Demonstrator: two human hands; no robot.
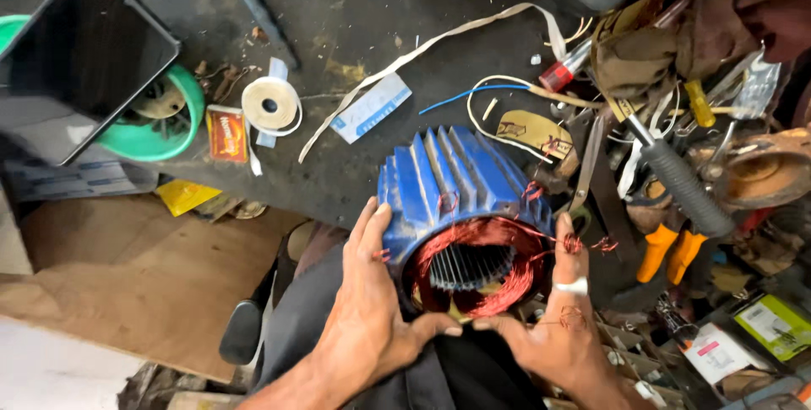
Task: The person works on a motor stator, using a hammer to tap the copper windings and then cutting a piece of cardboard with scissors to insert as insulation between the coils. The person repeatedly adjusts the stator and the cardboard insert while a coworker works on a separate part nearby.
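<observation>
We note the dark bench (355,5) fills the upper view, cluttered at right with tools; below left lies a brown board (127,283). A black tablet (84,47) leans over a green fan (182,135) at far left. The stator (460,207), a blue finned housing with copper winding (473,271) in its bore, rests tilted on our lap at the bench edge, open end toward us, probably so the winding faces the eye. Left hand (367,309) lies spread flat against the housing's left side, fingers up along the fins, thumb reaching under the rim: a bracing hold, not a closed grip. Right hand (557,317) cups the right rim, open, thumb meeting the left thumb below the bore, a white band on one finger; fine copper strands trail over it. Together the two palms seem to cradle the stator and keep it from rolling. Smaller things: orange-handled pliers (667,254) just right of the stator, a tape roll (270,104), a matchbox (226,134), a white strap (422,47), a blue wire (465,93).
</observation>
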